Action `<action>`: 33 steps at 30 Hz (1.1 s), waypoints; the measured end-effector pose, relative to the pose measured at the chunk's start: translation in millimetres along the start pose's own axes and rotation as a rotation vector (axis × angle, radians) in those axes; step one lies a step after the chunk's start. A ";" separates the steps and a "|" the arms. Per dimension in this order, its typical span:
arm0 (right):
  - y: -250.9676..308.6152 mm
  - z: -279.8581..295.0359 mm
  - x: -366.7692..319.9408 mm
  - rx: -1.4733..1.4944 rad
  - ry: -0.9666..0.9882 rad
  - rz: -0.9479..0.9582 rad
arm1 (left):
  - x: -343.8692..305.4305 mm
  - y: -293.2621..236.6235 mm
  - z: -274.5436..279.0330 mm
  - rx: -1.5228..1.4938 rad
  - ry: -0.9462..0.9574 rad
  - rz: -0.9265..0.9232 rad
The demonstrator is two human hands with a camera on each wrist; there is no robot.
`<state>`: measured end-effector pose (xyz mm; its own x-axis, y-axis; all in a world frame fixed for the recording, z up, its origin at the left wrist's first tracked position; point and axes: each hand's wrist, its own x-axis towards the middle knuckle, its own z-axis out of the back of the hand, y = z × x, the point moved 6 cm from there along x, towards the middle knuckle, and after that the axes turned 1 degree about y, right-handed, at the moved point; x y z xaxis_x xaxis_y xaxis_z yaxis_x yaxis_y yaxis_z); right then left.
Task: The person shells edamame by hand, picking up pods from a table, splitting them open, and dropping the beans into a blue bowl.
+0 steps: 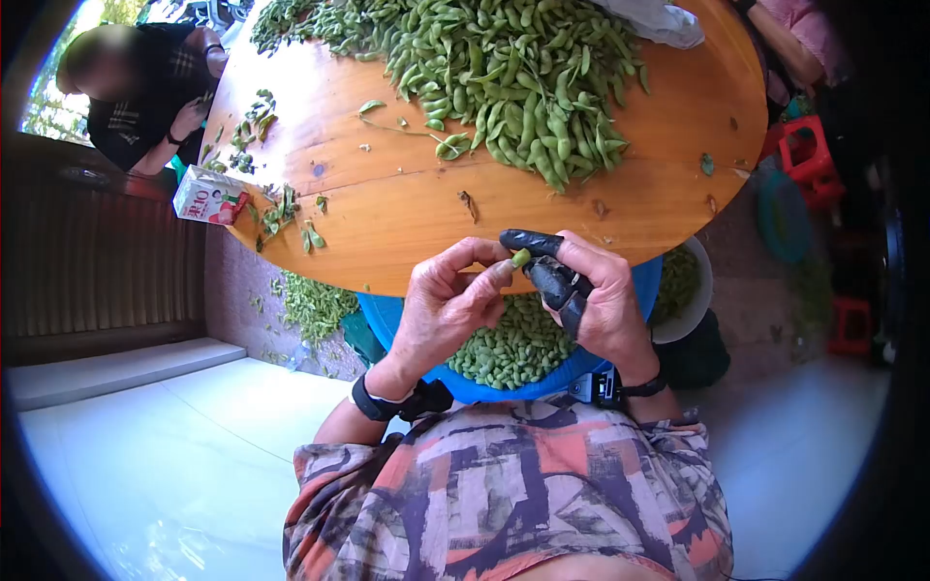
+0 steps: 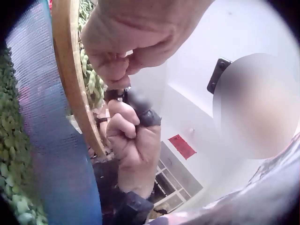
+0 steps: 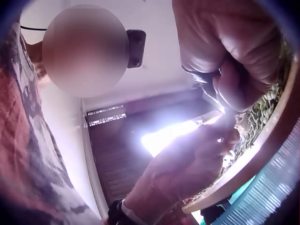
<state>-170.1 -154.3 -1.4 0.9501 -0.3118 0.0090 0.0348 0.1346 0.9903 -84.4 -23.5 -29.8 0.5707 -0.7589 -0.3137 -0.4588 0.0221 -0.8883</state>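
Pinching a pod (image 1: 522, 259) right of a lettered carton (image 1: 205, 199).

Rounded orange-brown wooden table (image 1: 387, 208): smooth, glossy varnish, with dark knots and fine seam lines.
Heap of curved green pods (image 1: 528, 87): plant skin, softly shiny, bumpy over the seeds.
Large round blue plastic tub (image 2: 70, 164): ribbed, grid-textured wall with some sheen.
Black tubular finger coverings (image 1: 552, 283): rubber- or tape-like, wrinkled, shiny.
Loose multicoloured patterned shirt (image 1: 504, 484): matt, creased cloth.
White-and-red box-shaped carton (image 1: 206, 199): smooth printed card.
Low red stool (image 1: 812, 160): smooth plastic.
Pale flat floor (image 1: 194, 455): polished, reflective.
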 end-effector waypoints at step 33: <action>-26.6 -6.1 -4.1 0.738 0.182 -0.162 | 1.9 18.5 -15.1 -0.501 0.159 0.107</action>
<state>-173.0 -150.9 -28.5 0.9890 -0.1057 -0.1037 0.0233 -0.5804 0.8140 -102.1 -34.3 -41.8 0.4104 -0.8594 -0.3050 -0.8002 -0.1790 -0.5725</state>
